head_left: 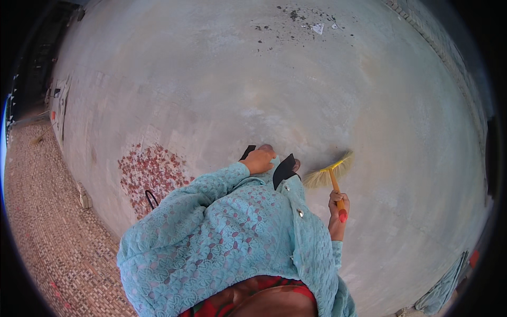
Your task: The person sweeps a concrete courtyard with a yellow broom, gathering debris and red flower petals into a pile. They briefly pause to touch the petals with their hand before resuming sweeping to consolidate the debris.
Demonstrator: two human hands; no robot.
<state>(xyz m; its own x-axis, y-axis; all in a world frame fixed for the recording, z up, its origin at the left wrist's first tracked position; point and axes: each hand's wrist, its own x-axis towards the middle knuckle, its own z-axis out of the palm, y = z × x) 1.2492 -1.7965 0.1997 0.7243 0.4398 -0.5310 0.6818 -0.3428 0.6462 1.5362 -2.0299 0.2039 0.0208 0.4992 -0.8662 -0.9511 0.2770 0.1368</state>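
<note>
My right hand (339, 203) is wrapped round the orange handle of a short broom (334, 179), close to its red end. The broom's pale yellow bristles (342, 164) fan out against the grey floor, to the right of my feet. In front of my body, my left hand (260, 160) is closed, its back toward me and its fingertips partly hidden. It lies against light blue cloth beside a black strip (285, 171); what it grips, if anything, cannot be made out. A light blue lace jacket (237, 216) covers my arms and body.
Scattered reddish bits (150, 171) lie on the floor (211, 95) to the left, with a thin black loop (151, 199) near them. Dark crumbs and a white scrap (318, 28) lie far ahead. Patterned brick paving (53, 222) borders the left side; grey-blue cloth (442, 288) is at the lower right.
</note>
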